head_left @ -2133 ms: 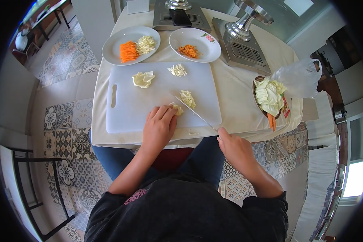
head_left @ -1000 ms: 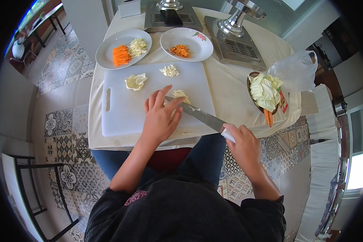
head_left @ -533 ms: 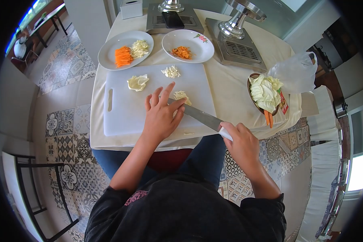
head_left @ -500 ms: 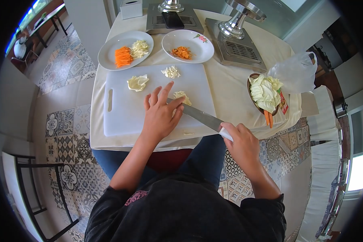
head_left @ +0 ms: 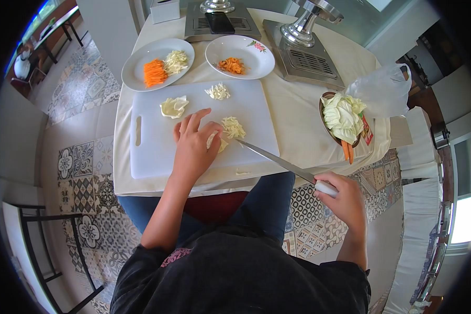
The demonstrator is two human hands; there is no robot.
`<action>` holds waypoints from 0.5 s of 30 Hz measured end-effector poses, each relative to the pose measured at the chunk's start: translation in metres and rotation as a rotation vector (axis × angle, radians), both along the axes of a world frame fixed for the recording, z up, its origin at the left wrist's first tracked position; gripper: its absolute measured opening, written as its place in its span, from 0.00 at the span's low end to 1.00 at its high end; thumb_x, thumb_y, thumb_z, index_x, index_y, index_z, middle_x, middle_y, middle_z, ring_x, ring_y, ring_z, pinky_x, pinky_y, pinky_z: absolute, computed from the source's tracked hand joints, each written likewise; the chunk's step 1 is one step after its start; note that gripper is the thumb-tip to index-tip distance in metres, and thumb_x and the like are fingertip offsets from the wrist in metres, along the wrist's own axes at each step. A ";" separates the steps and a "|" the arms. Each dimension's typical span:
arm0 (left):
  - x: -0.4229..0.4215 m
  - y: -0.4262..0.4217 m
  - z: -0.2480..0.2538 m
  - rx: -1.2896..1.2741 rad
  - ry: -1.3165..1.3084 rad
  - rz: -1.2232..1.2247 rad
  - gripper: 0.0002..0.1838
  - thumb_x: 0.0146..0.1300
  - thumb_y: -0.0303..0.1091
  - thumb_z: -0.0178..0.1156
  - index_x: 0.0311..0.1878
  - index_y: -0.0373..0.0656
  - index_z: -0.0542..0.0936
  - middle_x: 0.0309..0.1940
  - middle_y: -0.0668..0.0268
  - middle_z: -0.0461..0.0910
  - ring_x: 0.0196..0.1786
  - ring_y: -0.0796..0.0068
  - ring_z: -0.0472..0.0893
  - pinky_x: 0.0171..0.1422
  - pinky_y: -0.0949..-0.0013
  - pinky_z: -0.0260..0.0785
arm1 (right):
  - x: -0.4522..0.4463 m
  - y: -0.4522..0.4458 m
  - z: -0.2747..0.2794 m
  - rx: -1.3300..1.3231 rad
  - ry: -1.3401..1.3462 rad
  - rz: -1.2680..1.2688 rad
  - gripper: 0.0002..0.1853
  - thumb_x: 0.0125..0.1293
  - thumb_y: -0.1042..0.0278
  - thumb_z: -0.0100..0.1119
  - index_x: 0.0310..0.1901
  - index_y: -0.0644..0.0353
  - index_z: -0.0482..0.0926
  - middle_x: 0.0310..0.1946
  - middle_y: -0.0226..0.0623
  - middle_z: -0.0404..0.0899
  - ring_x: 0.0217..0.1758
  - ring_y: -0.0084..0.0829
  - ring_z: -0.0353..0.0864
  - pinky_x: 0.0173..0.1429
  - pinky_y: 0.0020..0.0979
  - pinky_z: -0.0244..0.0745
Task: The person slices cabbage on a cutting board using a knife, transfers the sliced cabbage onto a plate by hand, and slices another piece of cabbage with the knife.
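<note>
My right hand (head_left: 346, 201) is wrapped round the white handle of a kitchen knife (head_left: 280, 160), whose blade slants up and left, tip over the white cutting board (head_left: 157, 149). On the board, my left hand (head_left: 193, 144) has its index finger and thumb bent about a pale cabbage piece (head_left: 223, 145), partly hidden by the fingers, while other fingers stretch forward. Just beyond the knife tip lies a small heap of shredded cabbage (head_left: 233, 127). Farther back are a second pale chopped heap (head_left: 217, 91) and a curved cabbage leaf (head_left: 174, 107).
Behind the board stand a plate (head_left: 133, 78) with orange and pale shreds and a flowered plate (head_left: 267, 63) with orange shreds. To the right is a bowl (head_left: 325, 128) of cabbage and carrots beside a plastic bag (head_left: 384, 91). Metal stands (head_left: 309, 63) and a phone (head_left: 220, 22) are farther back.
The knife has drawn back to the right and down, away from my left hand. My left hand has shifted slightly left and down, uncovering the shredded heap.
</note>
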State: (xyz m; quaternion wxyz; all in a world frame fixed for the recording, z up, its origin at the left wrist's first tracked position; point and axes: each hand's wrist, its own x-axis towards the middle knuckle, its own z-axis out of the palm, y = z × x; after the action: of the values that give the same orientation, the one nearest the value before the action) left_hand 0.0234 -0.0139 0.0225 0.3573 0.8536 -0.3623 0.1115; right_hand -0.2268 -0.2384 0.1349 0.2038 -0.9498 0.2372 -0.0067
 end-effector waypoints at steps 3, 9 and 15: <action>-0.005 -0.001 0.001 0.008 -0.008 -0.038 0.06 0.58 0.30 0.66 0.40 0.50 0.86 0.66 0.61 0.73 0.69 0.54 0.69 0.74 0.45 0.53 | -0.005 -0.005 0.005 -0.033 0.022 -0.016 0.18 0.54 0.65 0.73 0.48 0.48 0.84 0.38 0.39 0.86 0.42 0.46 0.85 0.45 0.41 0.78; -0.009 -0.005 0.001 0.040 0.006 -0.114 0.05 0.57 0.29 0.66 0.37 0.49 0.87 0.68 0.61 0.70 0.71 0.55 0.66 0.74 0.43 0.52 | -0.002 -0.009 0.012 -0.050 0.047 0.005 0.18 0.52 0.72 0.73 0.47 0.53 0.85 0.37 0.40 0.87 0.40 0.41 0.87 0.44 0.35 0.78; -0.005 -0.013 0.000 0.079 -0.039 -0.047 0.05 0.57 0.30 0.66 0.37 0.49 0.87 0.69 0.61 0.69 0.72 0.56 0.65 0.75 0.42 0.51 | 0.016 -0.006 0.004 -0.029 -0.009 0.020 0.17 0.54 0.66 0.72 0.48 0.48 0.85 0.37 0.38 0.86 0.40 0.45 0.85 0.45 0.40 0.78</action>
State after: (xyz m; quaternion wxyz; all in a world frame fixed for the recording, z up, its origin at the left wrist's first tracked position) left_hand 0.0187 -0.0273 0.0222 0.3187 0.8559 -0.3935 0.1052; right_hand -0.2110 -0.2444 0.1384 0.1910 -0.9550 0.2264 -0.0126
